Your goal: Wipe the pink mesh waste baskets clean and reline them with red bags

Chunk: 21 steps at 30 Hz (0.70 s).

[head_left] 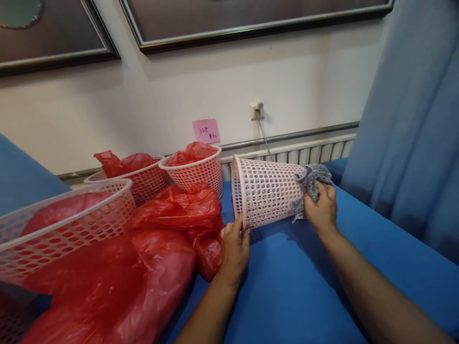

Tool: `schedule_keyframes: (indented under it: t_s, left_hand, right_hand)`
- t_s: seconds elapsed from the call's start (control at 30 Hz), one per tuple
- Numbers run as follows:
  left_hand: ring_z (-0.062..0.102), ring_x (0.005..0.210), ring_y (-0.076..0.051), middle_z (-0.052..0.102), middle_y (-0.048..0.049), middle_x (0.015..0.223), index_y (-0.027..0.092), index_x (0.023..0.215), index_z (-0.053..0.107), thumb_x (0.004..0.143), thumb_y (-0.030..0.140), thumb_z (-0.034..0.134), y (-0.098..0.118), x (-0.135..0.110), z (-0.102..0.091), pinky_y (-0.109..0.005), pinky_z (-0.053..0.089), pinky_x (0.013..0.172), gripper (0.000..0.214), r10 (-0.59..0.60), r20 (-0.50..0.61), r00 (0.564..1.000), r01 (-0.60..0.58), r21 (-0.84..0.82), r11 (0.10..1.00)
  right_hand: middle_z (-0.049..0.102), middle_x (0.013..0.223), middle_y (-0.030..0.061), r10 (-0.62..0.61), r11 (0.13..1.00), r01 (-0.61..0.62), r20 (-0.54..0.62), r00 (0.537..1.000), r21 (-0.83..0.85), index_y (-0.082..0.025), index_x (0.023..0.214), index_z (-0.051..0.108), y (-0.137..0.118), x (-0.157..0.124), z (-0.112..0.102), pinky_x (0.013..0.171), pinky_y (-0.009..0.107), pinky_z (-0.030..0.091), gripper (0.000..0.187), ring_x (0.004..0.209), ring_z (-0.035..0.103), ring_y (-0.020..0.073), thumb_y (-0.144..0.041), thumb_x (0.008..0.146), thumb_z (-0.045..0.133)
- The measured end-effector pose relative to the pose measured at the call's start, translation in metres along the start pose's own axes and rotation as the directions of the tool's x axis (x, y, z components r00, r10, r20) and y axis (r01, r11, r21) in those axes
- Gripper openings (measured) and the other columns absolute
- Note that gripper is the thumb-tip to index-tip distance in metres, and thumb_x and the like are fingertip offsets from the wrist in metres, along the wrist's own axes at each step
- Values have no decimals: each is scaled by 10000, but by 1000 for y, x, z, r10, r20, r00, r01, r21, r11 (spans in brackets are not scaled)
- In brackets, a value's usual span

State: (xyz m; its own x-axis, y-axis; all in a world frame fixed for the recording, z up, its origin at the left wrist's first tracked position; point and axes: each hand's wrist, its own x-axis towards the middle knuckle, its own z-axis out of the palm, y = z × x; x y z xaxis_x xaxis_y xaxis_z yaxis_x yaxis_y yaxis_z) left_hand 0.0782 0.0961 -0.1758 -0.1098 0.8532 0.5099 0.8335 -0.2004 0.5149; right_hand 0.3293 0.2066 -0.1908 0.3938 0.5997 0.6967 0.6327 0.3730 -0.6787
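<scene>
A pale pink perforated plastic basket (267, 191) lies on its side on the blue table (297, 282), its open mouth facing left. My left hand (234, 246) grips the lower rim of that mouth. My right hand (322, 208) presses a grey cloth (311, 184) against the basket's base end on the right. The basket is empty inside.
Loose red plastic bags (143, 258) are heaped on the table to the left. Three more pink baskets with red bags in them stand there: one near left (64, 224), two further back (143, 179) (197, 169). A blue curtain (412, 129) hangs at right; a wall socket (256, 111) is behind.
</scene>
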Motion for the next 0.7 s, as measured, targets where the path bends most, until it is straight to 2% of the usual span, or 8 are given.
schedule_keyframes:
  t_s: [0.1, 0.2, 0.27, 0.33, 0.43, 0.5, 0.6, 0.7]
  left_hand:
    - [603, 894, -249, 688, -72, 932, 208, 1281, 653, 923, 227, 542, 2, -2, 0, -389, 454, 870, 376, -9, 15, 1000, 9, -4, 1000]
    - [602, 914, -257, 684, -77, 940, 203, 1232, 673, 881, 165, 550, 4, -2, -2, -383, 451, 859, 374, -9, 47, 999, 9, 6, 1000]
    - [601, 913, -259, 680, -80, 938, 202, 1191, 688, 871, 146, 544, 4, -2, -2, -377, 451, 844, 356, -14, 61, 998, 13, 15, 1000]
    - [599, 904, -255, 677, -79, 938, 204, 1191, 688, 888, 162, 538, 3, -2, -2, -375, 453, 840, 341, -16, 64, 998, 15, 19, 1000]
    - [599, 896, -251, 678, -70, 931, 215, 1227, 679, 894, 182, 558, 4, -2, -2, -379, 453, 844, 356, -1, 59, 998, -1, 31, 1000]
    - [601, 883, -247, 685, -59, 912, 224, 1212, 686, 891, 178, 570, 8, -4, -1, -379, 450, 837, 345, 36, 58, 998, -38, 28, 999]
    - [607, 908, -236, 703, -55, 944, 215, 1140, 699, 924, 224, 579, 17, -7, -1, -365, 460, 838, 247, 131, 4, 991, -131, -53, 990]
    - [613, 963, -223, 708, -66, 1040, 203, 1219, 656, 950, 289, 600, 21, -8, -4, -352, 486, 873, 288, 164, -140, 976, -184, -141, 973]
  right_hand:
    - [456, 1369, 191, -329, 943, 320, 110, 938, 90, -148, 1304, 581, -38, -36, -3, 1064, 568, 464, 461, 1265, 488, 353, -254, 855, 563]
    - [464, 1300, 160, -587, 808, 537, 244, 772, 242, -193, 1297, 572, -74, -71, -8, 944, 507, 545, 460, 1132, 531, 315, -219, 838, 569]
    - [484, 1231, 149, -654, 756, 587, 287, 700, 291, -197, 1260, 594, -81, -79, -10, 892, 485, 565, 429, 1061, 548, 301, -206, 832, 571]
    - [491, 1245, 160, -616, 787, 570, 276, 737, 236, -182, 1228, 612, -74, -72, -8, 914, 504, 557, 392, 1092, 550, 316, -194, 838, 569]
    - [484, 1327, 175, -426, 904, 415, 131, 895, 103, -169, 1251, 607, -48, -44, -4, 1008, 552, 509, 403, 1213, 531, 346, -197, 851, 573]
    - [494, 1341, 164, -303, 950, 301, 22, 953, 85, -179, 1289, 594, -34, -28, -2, 1052, 559, 482, 431, 1254, 527, 344, -216, 860, 582]
    - [501, 1341, 147, -289, 951, 287, 0, 957, 118, -195, 1296, 594, -32, -23, -3, 1075, 535, 474, 433, 1268, 531, 330, -216, 864, 586]
    - [479, 1349, 148, -391, 913, 371, 109, 914, 171, -196, 1299, 587, -49, -38, -8, 1046, 511, 498, 455, 1250, 530, 325, -178, 844, 582]
